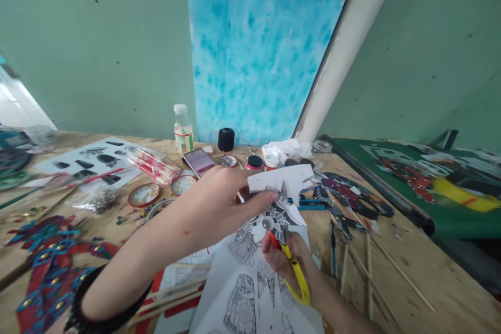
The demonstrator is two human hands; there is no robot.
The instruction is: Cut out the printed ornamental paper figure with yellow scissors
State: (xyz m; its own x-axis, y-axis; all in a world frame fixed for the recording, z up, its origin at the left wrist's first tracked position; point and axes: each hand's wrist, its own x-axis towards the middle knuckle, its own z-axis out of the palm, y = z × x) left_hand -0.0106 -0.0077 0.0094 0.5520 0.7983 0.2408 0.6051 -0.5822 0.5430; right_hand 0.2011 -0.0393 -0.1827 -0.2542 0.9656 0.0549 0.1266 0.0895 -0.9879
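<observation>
My left hand reaches across the middle of the bench, thumb and fingers pinching a cut white paper with a black-and-white printed pattern. Just below it, my right hand grips a pair of scissors with yellow and red handles. Their metal part points up at the patterned piece; the blades are partly hidden by it. Beneath both hands lies a large white sheet printed with ornate black figures.
Around the hands are a phone, a bottle, a black thread spool, lids of small beads and a bag of red sticks. Painted cut-outs lie left; thin wooden sticks right. A green mat borders the bench.
</observation>
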